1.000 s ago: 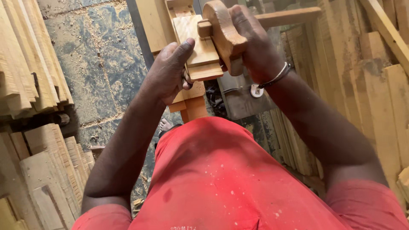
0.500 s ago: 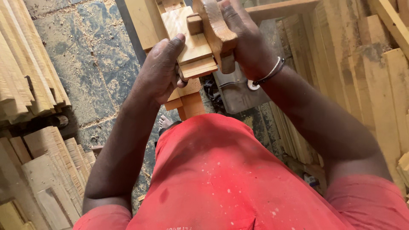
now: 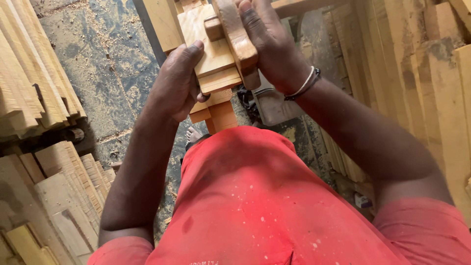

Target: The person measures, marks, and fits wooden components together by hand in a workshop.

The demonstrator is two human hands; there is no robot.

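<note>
A woodworking workshop is shown. Sawn boards (image 3: 34, 83) are stacked at the left, more planks (image 3: 431, 98) are leaned at the right, and sawdust and shavings are scattered over the concrete floor (image 3: 113, 73).

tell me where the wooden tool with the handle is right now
In the head view the wooden tool sits top centre on a pale wood block, gripped by the right hand, with the left hand against the block's left side.

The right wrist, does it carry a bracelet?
Yes, a thin bracelet circles the wrist just behind the right hand, which grips a wooden tool.
</note>
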